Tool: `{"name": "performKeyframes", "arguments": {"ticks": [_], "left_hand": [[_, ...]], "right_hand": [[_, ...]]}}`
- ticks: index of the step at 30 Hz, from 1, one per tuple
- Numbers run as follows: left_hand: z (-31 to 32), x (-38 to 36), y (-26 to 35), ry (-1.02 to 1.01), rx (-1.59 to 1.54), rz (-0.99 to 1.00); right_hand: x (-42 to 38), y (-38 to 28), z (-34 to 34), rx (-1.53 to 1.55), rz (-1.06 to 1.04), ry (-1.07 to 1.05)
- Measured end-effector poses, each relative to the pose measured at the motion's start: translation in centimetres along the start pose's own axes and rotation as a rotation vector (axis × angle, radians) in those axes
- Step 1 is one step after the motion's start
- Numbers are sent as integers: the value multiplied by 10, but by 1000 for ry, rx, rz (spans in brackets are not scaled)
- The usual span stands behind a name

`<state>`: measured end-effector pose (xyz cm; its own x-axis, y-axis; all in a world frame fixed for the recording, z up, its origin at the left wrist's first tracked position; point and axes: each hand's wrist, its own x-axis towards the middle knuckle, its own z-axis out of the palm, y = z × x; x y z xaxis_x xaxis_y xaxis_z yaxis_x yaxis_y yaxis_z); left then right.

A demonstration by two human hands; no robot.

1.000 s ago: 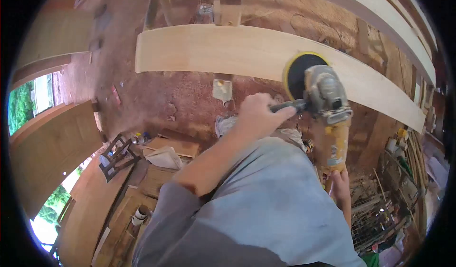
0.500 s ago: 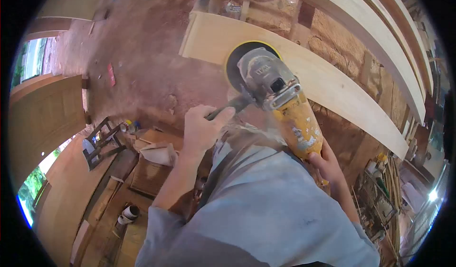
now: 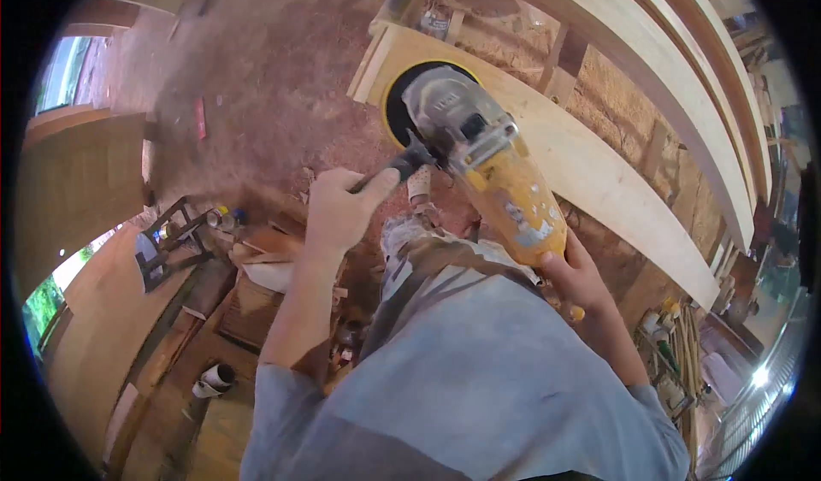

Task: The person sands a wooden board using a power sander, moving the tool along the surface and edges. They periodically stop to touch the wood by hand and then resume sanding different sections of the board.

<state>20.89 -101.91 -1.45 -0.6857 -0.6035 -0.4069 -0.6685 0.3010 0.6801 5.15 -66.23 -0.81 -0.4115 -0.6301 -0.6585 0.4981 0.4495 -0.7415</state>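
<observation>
A worn yellow angle grinder with a grey metal head and a round yellow-edged disc lies across my view. My left hand wraps round its black side handle. At the rear of the yellow body, my right hand grips the grinder, its thumb on the near side and its other fingers partly hidden. Under the disc, at its left end, is a long pale wooden board with a curved edge; the disc overlaps it close to that end.
More long boards lie at the upper right. Wooden panels stand on the left. Below them are a small dark frame and a white can. Thin sticks are bundled at the right. Dust covers the ground.
The grinder and both hands have shifted left in view, bringing the disc nearer the board's left end. Both hands keep their hold, and the dust haze looks thinner.
</observation>
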Motion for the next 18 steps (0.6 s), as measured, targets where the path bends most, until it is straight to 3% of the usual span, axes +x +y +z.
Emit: {"name": "performKeyframes", "arguments": {"ticks": [4, 6, 14, 18], "left_hand": [[22, -13, 27, -11, 238, 40], [25, -11, 34, -76, 474, 180], [-13, 18, 13, -80, 582, 96], [-25, 26, 14, -17, 577, 24]], "right_hand": [[-18, 9, -12, 35, 51, 5], [-19, 9, -12, 44, 44, 15], [28, -45, 41, -195, 101, -65], [47, -48, 48, -246, 10, -105]]}}
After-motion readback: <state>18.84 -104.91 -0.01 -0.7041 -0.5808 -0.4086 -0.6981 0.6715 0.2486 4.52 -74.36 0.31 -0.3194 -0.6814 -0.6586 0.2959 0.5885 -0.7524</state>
